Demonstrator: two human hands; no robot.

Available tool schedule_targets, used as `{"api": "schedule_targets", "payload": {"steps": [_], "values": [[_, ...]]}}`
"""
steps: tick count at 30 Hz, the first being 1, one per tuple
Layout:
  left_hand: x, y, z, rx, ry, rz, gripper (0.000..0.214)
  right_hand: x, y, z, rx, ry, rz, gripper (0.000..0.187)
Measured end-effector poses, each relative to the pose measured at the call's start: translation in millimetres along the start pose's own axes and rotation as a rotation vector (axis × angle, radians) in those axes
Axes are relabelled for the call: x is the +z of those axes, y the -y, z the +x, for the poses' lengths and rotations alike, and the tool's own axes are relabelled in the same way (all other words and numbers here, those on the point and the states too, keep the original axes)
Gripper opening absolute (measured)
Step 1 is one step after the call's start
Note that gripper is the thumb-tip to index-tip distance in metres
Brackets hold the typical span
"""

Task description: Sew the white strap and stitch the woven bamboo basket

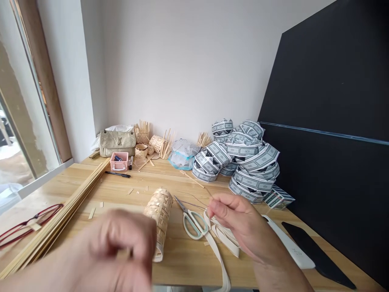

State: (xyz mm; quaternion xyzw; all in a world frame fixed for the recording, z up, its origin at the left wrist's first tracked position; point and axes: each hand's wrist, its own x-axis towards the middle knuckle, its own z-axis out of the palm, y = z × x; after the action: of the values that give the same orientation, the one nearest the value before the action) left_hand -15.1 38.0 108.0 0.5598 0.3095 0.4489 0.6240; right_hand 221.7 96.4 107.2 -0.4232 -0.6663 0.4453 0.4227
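My left hand (121, 247) is blurred near the front edge, fingers curled in; whether it holds anything I cannot make out. Just beyond it a small woven bamboo cylinder (159, 215) lies on its side on the wooden table (121, 190). My right hand (240, 225) pinches a thin wire or thread (194, 198) above white-handled scissors (193, 221) and a coil of flat cream strip (220, 243).
A bundle of long bamboo strips (60, 217) runs along the left. Red-rimmed glasses (27, 225) lie at far left. A pen (118, 174), pink box (119, 161), beige bag (117, 142), small woven baskets (152, 146) and a pile of printed bands (243, 162) sit behind. A knife (304, 247) lies right.
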Motion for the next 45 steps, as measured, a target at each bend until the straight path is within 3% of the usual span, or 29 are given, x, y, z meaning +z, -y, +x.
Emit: {"api": "schedule_targets", "payload": {"steps": [2,4,7,9,12,16,18,24,32,37,45], "values": [[-7.0,-8,23,0.201,-0.03,0.366,0.02,8,5,2,-0.031,0.075,-0.045,0.04],[-13.9,-10,44,0.337,-0.08,0.573,0.014,17,10,5,-0.031,0.147,-0.086,0.038],[-17.5,-2,62,0.374,0.002,0.799,0.025,27,13,8,-0.041,0.212,-0.125,0.035],[-16.0,4,68,0.338,0.066,0.861,0.014,30,13,9,-0.063,0.232,-0.133,0.034],[-13.3,10,69,0.247,0.101,0.726,0.017,29,6,9,-0.056,0.187,-0.126,0.034],[-10.8,13,57,-0.019,0.154,0.28,0.024,27,-8,11,-0.026,0.078,-0.048,0.038],[-8.6,16,48,-0.129,0.12,0.041,0.027,29,-13,12,-0.011,0.066,-0.004,0.04],[-5.0,28,31,-0.189,0.105,-0.336,0.033,35,-21,14,0.021,0.018,0.063,0.042],[-15.3,39,32,-0.254,-0.029,-0.454,0.03,33,-22,20,-0.014,-0.034,0.093,0.039],[-17.1,38,34,-0.282,0.039,-0.47,0.025,31,-21,28,-0.015,-0.088,0.184,0.039],[-19.4,39,31,-0.288,0.026,-0.53,0.023,32,-27,35,-0.006,-0.1,0.225,0.034]]}}
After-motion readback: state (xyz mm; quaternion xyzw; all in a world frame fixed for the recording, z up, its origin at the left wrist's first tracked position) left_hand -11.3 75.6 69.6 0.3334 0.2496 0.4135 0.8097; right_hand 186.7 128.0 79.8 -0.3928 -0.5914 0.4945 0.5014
